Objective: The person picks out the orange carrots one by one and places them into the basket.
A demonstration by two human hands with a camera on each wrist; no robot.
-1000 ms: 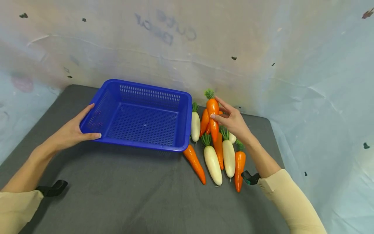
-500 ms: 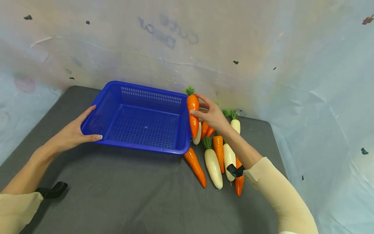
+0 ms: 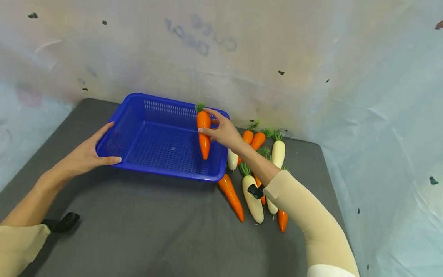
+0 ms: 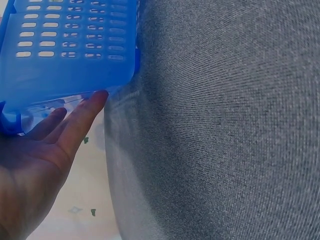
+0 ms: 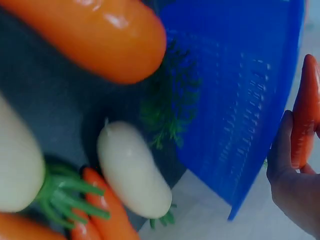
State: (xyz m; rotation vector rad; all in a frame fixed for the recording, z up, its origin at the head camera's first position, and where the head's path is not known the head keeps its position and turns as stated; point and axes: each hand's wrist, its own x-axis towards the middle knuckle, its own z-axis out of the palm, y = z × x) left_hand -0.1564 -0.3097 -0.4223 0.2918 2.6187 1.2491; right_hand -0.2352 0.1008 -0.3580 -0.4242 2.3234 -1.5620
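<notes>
A blue perforated plastic basket [image 3: 159, 174] stands at the back left of the grey table. My left hand [image 3: 81, 156] grips its left end, thumb over the front rim; in the left wrist view the fingers [image 4: 82, 122] lie against the basket's outer wall. My right hand [image 3: 223, 130] pinches an orange carrot [image 3: 204, 134] with a green leafy top, fingers behind it and thumb in front. The carrot hangs tip down over the right part of the basket. In the right wrist view the held carrot [image 5: 304, 117] shows at the right edge, beyond the basket wall [image 5: 250, 100].
Right of the basket lie several carrots and white radishes, among them a carrot [image 3: 232, 198] by the basket's front corner and a radish [image 3: 252, 200]. Another radish [image 3: 278, 154] lies farther back. A pale sheet [image 3: 311, 46] hangs behind the table [image 3: 145, 231].
My right hand has carried the carrot left from above the vegetable pile, past the basket's right rim, to over its inside. The left hand has stayed on the basket.
</notes>
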